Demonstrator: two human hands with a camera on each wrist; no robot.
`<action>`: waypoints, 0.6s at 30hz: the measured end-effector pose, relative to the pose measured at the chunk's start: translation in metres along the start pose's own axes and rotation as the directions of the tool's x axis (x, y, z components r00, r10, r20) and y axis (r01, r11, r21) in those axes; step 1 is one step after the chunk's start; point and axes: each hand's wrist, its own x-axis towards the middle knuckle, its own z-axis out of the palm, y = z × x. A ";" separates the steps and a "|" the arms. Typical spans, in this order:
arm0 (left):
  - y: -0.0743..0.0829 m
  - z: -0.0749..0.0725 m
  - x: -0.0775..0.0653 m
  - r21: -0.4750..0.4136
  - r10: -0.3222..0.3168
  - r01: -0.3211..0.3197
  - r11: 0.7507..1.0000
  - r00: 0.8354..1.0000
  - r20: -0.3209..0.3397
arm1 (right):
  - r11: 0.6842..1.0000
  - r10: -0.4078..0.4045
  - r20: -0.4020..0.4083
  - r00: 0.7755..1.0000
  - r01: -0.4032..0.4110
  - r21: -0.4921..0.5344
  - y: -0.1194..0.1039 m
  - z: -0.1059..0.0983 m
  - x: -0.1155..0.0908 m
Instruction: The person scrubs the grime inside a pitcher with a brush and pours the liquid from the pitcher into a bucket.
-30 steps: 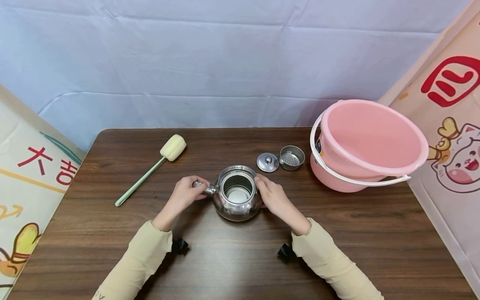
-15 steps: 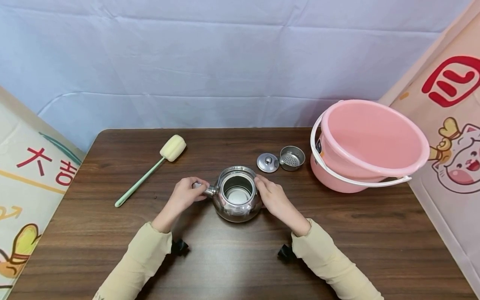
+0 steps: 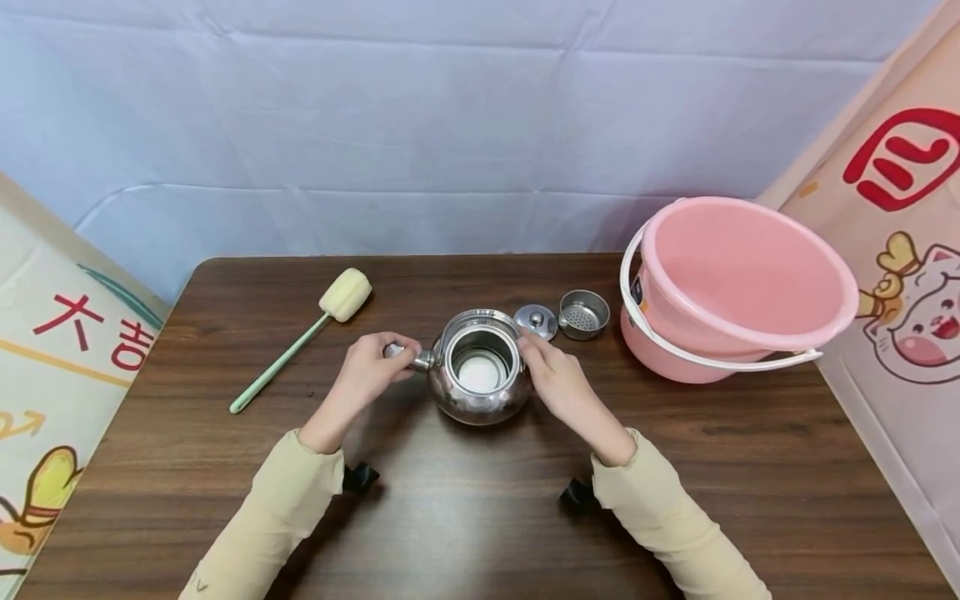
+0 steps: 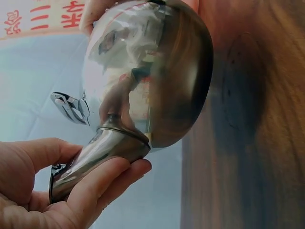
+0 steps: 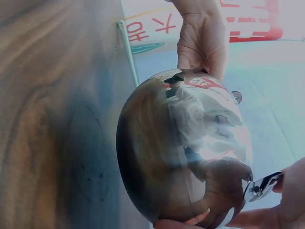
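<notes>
A shiny steel kettle [image 3: 480,407], its top uncovered, is held a little above the table with its opening upward. In the head view my left hand [image 3: 365,367] is at its left side. The left wrist view shows thumb and fingers gripping the spout [image 4: 97,160]. My right hand [image 3: 558,379] holds the kettle's right side; in the right wrist view the fingers [image 5: 176,224] reach under the body near a metal handle bracket [image 5: 262,185]. Behind the kettle lie its round lid [image 3: 537,319] and a small perforated strainer [image 3: 585,315].
A pink bucket [image 3: 750,267] with a white handle stands at the back right. On the left lies a sponge brush [image 3: 345,294] with a long green handle. The wooden table [image 3: 465,533] ends at a pale cloth backdrop [image 3: 420,125]; printed sheets flank both sides.
Both hands have raised the kettle off the table, and it appears slightly higher and further right in the head view. It now partly overlaps the lid. Both grips look unchanged.
</notes>
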 end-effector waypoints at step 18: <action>0.029 0.006 0.003 0.007 0.059 -0.059 0.998 0.998 0.012 | 0.999 -0.050 -0.058 0.997 0.051 0.013 -0.008 -0.030 0.005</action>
